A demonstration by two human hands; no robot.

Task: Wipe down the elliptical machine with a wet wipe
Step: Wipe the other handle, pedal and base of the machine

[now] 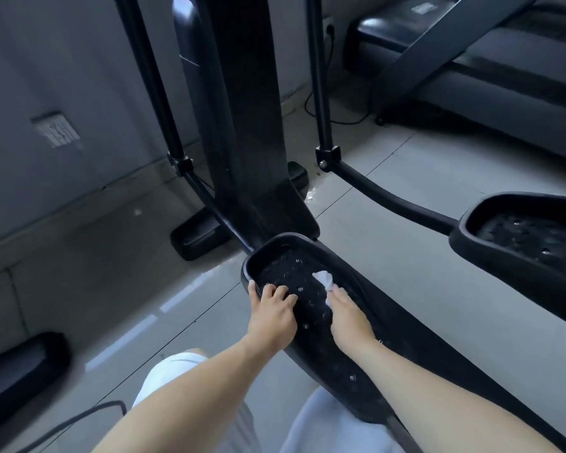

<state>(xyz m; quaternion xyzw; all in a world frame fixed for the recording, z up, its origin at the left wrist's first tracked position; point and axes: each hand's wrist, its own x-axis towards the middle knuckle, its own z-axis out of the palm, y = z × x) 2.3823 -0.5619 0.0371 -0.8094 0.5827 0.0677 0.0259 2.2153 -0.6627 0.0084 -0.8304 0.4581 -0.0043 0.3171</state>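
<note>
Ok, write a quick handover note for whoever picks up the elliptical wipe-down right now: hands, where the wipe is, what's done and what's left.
Left hand: grips the outer rim of the near pedal, steadying it.
Right hand: flat fingers press the wet wipe onto that pedal's tread, toward its front end.
Done: wiping of the near pedal is under way; how much is already clean cannot be told.
Left: probably the rest of this pedal, the far pedal, the swing arms and the centre column.
</note>
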